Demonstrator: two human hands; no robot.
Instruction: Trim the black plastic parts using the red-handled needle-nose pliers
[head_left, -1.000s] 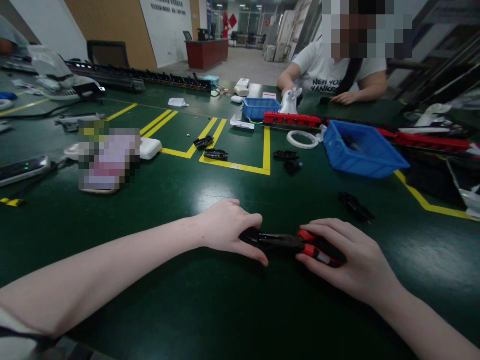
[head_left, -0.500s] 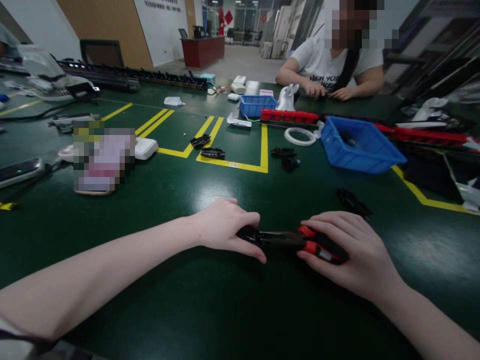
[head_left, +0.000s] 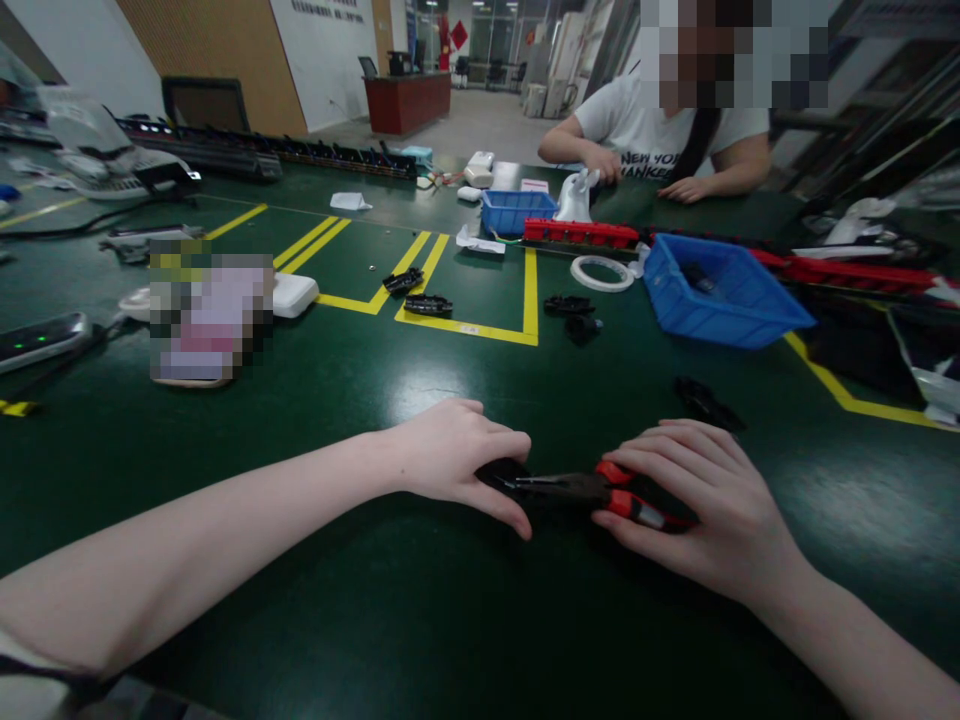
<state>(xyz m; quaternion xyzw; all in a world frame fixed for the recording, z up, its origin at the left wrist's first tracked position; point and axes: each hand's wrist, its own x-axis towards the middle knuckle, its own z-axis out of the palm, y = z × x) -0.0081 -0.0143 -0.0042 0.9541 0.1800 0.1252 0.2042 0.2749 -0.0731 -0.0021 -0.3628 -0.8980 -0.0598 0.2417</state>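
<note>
My right hand (head_left: 705, 500) is closed around the red-and-black handles of needle-nose pliers (head_left: 570, 488), whose jaws point left. Between thumb and fingers, my left hand (head_left: 461, 460) grips a small black plastic part (head_left: 501, 474), mostly hidden by the hand. The tips of the pliers meet this part; whether they clamp it I cannot tell. Just beyond my right hand lies another black part (head_left: 705, 402) on the green table (head_left: 337, 580).
Several black parts (head_left: 429, 304) lie around the yellow tape lines. A blue bin (head_left: 727, 300), a white tape roll (head_left: 602, 273) and a red strip (head_left: 581, 234) are farther back. At left rests a phone (head_left: 214, 320). A person (head_left: 675, 140) sits across the table.
Both hands stay nearly in place, with the pliers and black part shifted only slightly. Across the table, the other person's hand has moved left and up.
</note>
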